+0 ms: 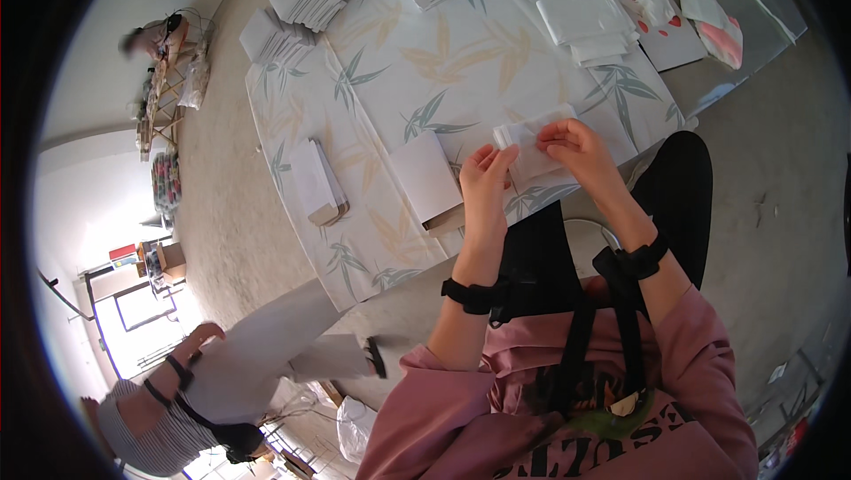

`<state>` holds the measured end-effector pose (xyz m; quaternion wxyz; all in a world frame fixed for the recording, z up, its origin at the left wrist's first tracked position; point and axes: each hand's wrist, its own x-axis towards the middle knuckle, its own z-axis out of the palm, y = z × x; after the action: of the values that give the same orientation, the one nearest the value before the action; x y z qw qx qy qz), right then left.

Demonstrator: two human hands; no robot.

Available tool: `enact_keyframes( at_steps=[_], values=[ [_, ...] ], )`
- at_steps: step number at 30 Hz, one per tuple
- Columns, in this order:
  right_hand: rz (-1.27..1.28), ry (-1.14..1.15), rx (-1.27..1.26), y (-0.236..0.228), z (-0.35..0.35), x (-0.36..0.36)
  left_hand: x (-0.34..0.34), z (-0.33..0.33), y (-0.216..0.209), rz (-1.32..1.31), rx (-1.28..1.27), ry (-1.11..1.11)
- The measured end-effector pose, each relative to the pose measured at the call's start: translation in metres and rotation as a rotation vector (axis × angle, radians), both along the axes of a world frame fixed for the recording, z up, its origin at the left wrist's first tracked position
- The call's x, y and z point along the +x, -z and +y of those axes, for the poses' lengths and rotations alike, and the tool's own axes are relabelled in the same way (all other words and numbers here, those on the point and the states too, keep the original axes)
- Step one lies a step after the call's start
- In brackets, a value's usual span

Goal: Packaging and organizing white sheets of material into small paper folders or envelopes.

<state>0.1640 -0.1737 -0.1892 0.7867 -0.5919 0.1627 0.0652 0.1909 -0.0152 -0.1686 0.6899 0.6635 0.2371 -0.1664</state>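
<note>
Near the table's front edge, my left hand (487, 180) pinches the left end of a thin, whitish, partly see-through bag (534, 163). My right hand (578, 147) has its fingertips curled on the right part of the same bag. Just left of my left hand lies a stack of white cards (427, 174) with a brown underside edge. A smaller stack of white cards (316, 180) rests farther left. Beyond my right hand is a loose pile of white plastic bags (587, 21).
Several white stacks (306, 0) line the far side of the leaf-patterned table (381, 108). A printed white package (651, 15) and a pale cloth (700, 1) lie at the far right. A person (168, 400) stands at the lower left; another (164, 37) is at the upper left.
</note>
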Motion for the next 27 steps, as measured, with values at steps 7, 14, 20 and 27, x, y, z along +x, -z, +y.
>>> enact_keyframes(
  at_steps=[7,14,20,27],
  values=[
    [-0.012,0.014,0.03,0.007,0.0,0.0,0.013,0.014,-0.008,0.206,-0.099,0.154],
    [-0.02,-0.004,-0.028,0.002,0.0,0.0,0.002,-0.005,0.007,-0.367,0.612,0.408],
    [0.01,0.0,-0.012,0.001,-0.008,-0.001,0.005,-0.019,0.001,-0.356,0.727,0.374],
    [0.025,0.211,0.368,-0.005,-0.026,-0.008,0.005,-0.017,0.017,-0.276,-0.038,0.135]
  ],
)
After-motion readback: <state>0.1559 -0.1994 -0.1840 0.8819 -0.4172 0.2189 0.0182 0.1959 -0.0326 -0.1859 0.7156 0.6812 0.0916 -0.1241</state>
